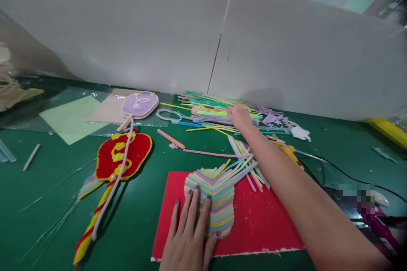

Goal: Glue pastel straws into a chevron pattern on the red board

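My left hand [187, 233] lies flat with fingers spread on a striped pastel piece [216, 194] made of coloured strips, which rests on a red board [254, 220]. My right hand [239, 116] reaches far forward into a pile of loose coloured strips [213, 112] by the white wall. Its fingers curl down onto the strips, but whether they grip any is hidden. Loose strip ends [246, 159] fan out from the striped piece under my right forearm.
A red and yellow fan-shaped craft [122, 159] with a striped handle lies at left, a purple one [140, 103] behind it. A yellow glue gun [288, 150] and black cable lie right of my arm. White foam panels [286, 51] wall the back. Paper sheets [71, 118] lie far left.
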Demonstrator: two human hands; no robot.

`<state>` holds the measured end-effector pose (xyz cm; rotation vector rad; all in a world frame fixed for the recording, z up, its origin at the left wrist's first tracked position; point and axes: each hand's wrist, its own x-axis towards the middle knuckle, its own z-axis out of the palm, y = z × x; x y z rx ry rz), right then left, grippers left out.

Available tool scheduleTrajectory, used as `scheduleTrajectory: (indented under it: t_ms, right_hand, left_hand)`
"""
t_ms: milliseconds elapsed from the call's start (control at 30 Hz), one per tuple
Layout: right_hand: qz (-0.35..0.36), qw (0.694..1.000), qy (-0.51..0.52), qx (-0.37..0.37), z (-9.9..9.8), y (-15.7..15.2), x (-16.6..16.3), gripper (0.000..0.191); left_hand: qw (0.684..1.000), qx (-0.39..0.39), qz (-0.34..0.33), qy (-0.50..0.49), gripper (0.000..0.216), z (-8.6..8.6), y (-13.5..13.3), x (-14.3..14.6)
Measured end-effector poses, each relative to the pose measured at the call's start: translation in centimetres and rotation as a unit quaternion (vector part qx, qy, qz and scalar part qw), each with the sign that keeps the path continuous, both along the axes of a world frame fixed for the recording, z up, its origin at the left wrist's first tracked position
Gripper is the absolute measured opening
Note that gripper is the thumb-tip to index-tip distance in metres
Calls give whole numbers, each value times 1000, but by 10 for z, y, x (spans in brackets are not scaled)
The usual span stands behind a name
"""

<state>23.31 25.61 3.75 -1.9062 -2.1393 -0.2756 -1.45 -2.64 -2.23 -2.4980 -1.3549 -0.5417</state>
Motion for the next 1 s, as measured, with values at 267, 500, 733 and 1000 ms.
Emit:
scheduleTrajectory:
  t_ms: [267, 500, 733, 1000]
  right_hand:
    - [4, 999, -43, -10, -7, 9, 11, 19]
    - [27, 998, -49, -5, -11, 12, 15, 25]
    - [79, 996, -42, 28, -14, 13, 19, 16]
    - [118, 981, 31, 150, 14, -23, 5, 21]
  left_hand:
    - [1000, -5, -5, 12, 59, -3, 0, -3]
    - [1000, 5, 1, 28, 59, -2, 0, -2]
    - [1000, 14, -4, 10, 55, 1, 2, -1]
    - [1000, 6, 0, -5, 51, 4, 1, 2]
